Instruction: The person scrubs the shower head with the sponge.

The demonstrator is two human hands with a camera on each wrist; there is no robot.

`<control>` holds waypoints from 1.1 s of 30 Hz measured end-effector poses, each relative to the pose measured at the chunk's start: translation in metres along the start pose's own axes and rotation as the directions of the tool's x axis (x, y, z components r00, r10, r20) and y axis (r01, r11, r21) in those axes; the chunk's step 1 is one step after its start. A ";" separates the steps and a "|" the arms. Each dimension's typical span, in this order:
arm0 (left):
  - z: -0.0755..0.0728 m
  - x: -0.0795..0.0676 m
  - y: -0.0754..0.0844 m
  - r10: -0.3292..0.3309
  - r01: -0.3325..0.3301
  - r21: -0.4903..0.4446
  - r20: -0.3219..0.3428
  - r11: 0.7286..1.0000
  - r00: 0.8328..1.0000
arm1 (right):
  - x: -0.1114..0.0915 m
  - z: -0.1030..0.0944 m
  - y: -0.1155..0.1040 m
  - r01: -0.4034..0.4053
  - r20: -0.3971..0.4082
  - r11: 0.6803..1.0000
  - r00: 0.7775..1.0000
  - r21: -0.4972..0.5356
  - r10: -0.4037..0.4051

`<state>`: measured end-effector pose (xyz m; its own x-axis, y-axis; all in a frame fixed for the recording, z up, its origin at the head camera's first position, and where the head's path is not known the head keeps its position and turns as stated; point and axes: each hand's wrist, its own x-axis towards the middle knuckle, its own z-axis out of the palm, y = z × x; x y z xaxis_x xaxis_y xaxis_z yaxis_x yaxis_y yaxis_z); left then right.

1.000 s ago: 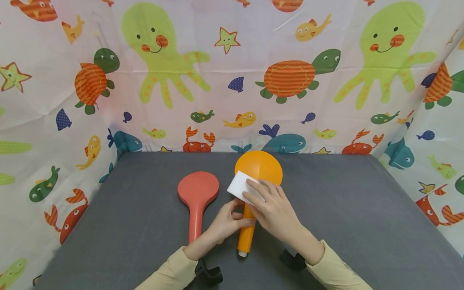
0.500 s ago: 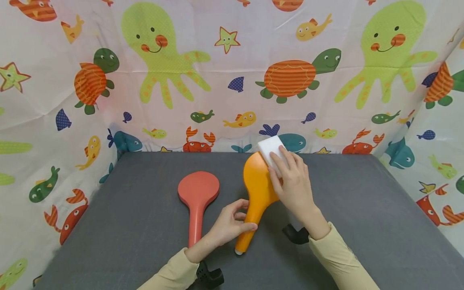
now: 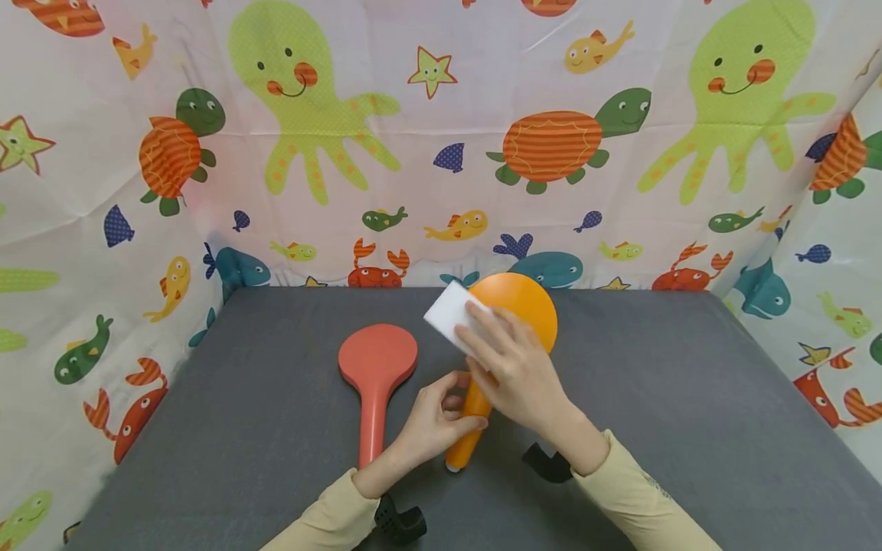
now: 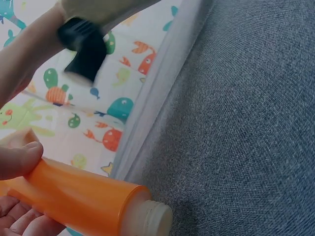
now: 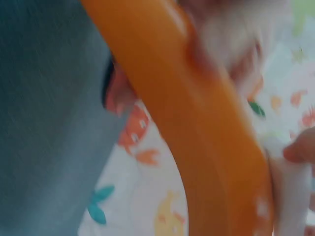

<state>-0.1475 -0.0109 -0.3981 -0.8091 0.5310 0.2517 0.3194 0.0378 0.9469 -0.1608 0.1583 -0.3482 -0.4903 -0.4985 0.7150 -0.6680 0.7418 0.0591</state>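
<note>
In the head view my left hand (image 3: 429,422) grips the handle of an orange paddle (image 3: 527,302) with a round head, held tilted above the table. A whitish cap (image 4: 157,219) ends the handle in the left wrist view. My right hand (image 3: 518,371) holds a white sponge block (image 3: 451,315) with its fingers on top, over the left side of the paddle's head. The right wrist view, blurred, shows the sponge against the paddle's edge. The right hand hides the lower head and upper handle. A similar red paddle (image 3: 377,360) lies on the table to the left.
A dark grey cloth covers the table (image 3: 654,398). Behind it and at both sides hangs a white curtain (image 3: 427,176) printed with sea animals. Black wrist mounts (image 3: 549,463) stick out below both wrists.
The sponge went from the left of the orange paddle's head to its upper right, then back left. The paddle's head turned away and back and sits slightly higher. The red paddle stayed put.
</note>
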 end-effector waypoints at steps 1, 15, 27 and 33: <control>0.000 0.001 -0.004 0.004 -0.004 -0.004 -0.001 1.000 1.000 | 0.002 -0.003 0.006 -0.046 -0.034 0.999 0.998 0.003 0.046; 0.001 0.002 -0.018 0.054 -0.048 0.116 -0.055 0.992 0.997 | 0.011 -0.005 0.012 -0.127 -0.119 0.991 0.985 -0.031 0.123; -0.001 -0.003 0.019 0.062 -0.058 0.091 -0.044 0.994 0.997 | 0.002 -0.010 0.027 -0.191 -0.160 0.981 0.968 0.035 0.194; -0.002 -0.001 0.017 0.066 -0.064 0.034 -0.045 0.997 0.997 | -0.003 -0.007 0.038 -0.316 -0.257 0.943 0.908 0.102 0.332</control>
<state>-0.1421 -0.0126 -0.3820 -0.8077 0.4938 0.3221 0.3874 0.0328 0.9213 -0.1808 0.1913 -0.3429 -0.5225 -0.0908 0.8478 -0.5321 0.8117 -0.2410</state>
